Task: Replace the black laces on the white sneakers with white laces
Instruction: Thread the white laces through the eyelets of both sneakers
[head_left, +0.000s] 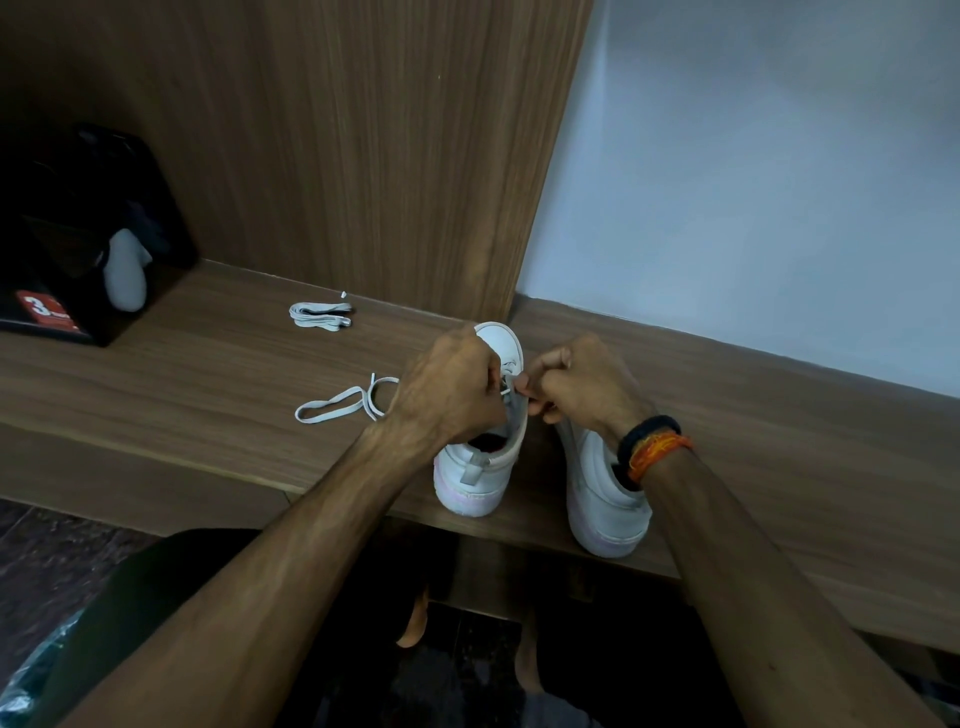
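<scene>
Two white sneakers stand on the wooden bench (208, 374), heels toward me. Over the left sneaker (475, 478) both my hands work at the eyelets. My left hand (452, 389) is curled over the shoe's top and pinches a white lace (332, 408) whose loose loop trails left across the bench. My right hand (576, 387) pinches the lace's other part between thumb and forefinger, right by the left hand. The right sneaker (602, 499) stands beside it, partly hidden by my right wrist. A second white lace (322, 314) lies folded in a bundle farther back.
A black box (62, 270) with a red label and a white object inside sits at the bench's far left. A wooden panel (363, 156) and a pale wall (753, 182) rise behind the bench. My knees and bare feet are below the bench's front edge.
</scene>
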